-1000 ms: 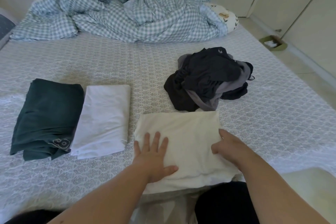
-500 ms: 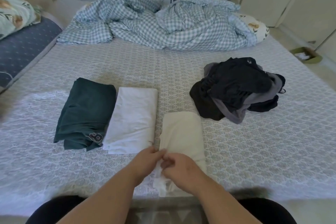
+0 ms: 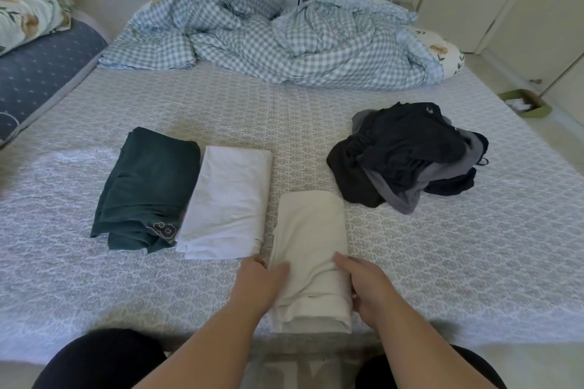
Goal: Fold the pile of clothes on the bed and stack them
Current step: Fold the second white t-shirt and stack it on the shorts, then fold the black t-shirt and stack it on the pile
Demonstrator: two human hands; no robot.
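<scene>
Folded cream garment (image 3: 311, 249) lying lengthwise at lower centre of frame; folded white garment (image 3: 229, 200) just left of it, touching folded dark green garment (image 3: 147, 186). Unfolded pile of black and grey clothes (image 3: 407, 155) at centre right.

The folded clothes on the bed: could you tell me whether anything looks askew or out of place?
Slightly. The cream garment, gripped by the left hand and right hand, sits nearer the bed edge, out of line with the green garment and white garment. The dark pile remains unfolded.
</scene>
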